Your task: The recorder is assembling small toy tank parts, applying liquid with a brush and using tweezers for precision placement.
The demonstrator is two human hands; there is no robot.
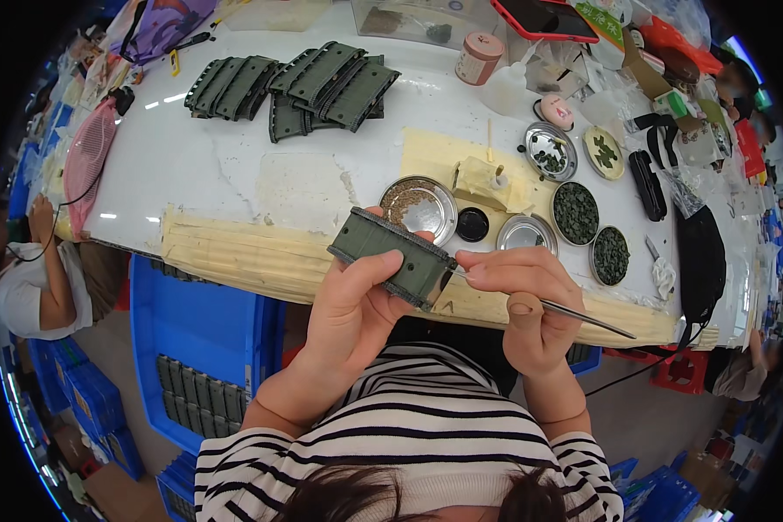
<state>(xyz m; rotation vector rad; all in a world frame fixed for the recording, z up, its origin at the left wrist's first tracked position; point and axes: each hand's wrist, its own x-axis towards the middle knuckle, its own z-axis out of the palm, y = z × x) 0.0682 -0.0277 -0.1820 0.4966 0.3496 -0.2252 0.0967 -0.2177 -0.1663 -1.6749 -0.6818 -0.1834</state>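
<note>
My left hand [354, 300] grips a dark green, ribbed-edged rectangular casing [391, 257], tilted above the table's front edge. Its thumb presses on the flat face, and other fingertips show behind the far edge. In my right hand [535, 300], a slim metal tool [587, 322] is pinched, its tip against the casing's right end. Whether the tool has one prong or two, I cannot tell. Just beyond the hands lie a round tin of brown grains [422, 209], a black round lid [472, 224] and a shallow metal tin [527, 235].
Similar green casings lie stacked [335, 87] and in a row [230, 87] at the back. Tins of small dark green pieces [575, 213] [610, 256] stand at right, near a black case [648, 185]. A blue crate [191, 322] holding casings sits below left. Another person [48, 278] is at far left.
</note>
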